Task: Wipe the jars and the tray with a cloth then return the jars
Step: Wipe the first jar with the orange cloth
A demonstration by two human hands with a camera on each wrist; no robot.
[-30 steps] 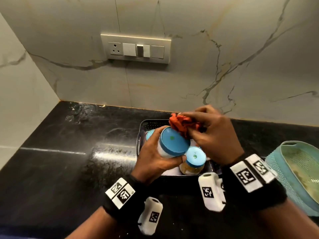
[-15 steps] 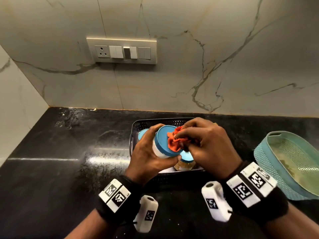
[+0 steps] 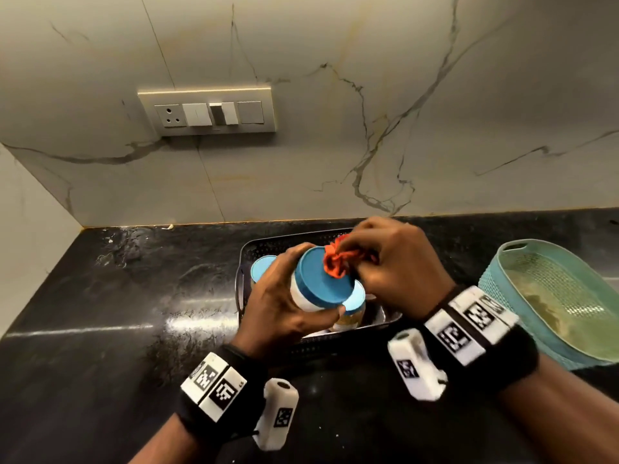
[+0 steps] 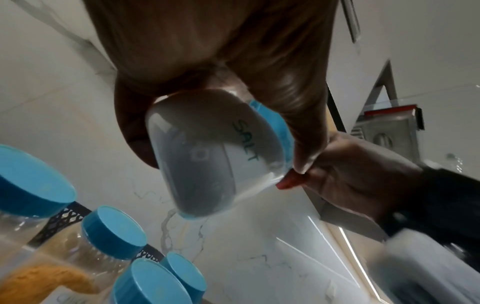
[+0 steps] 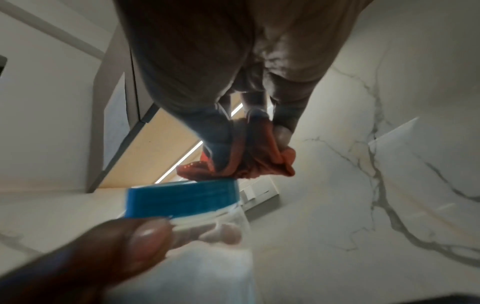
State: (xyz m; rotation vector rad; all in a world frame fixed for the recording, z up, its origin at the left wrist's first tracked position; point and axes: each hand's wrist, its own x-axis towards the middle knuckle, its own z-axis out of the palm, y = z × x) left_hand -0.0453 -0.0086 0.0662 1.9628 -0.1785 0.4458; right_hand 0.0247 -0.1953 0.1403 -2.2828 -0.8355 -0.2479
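My left hand (image 3: 284, 306) grips a clear jar marked SALT (image 4: 207, 148) with a blue lid (image 3: 323, 279), tilted and held above the black perforated tray (image 3: 264, 244). My right hand (image 3: 395, 262) pinches a bunched orange cloth (image 3: 336, 262) and presses it on the top right of that lid. In the right wrist view the cloth (image 5: 249, 160) sits on the lid (image 5: 182, 199). Several other blue-lidded jars (image 4: 114, 232) stand in the tray below, one with yellow powder (image 4: 39, 281). Most of the tray is hidden by my hands.
A teal plastic basket (image 3: 552, 296) sits on the black counter (image 3: 117, 313) to the right of the tray. A marble wall with a switch plate (image 3: 207, 110) rises behind. A side wall closes the counter's left end.
The cloth came down from beyond the lid's far edge onto the lid top and rubs across it. The jar stays in my left hand over the tray. The head view tilted upward.
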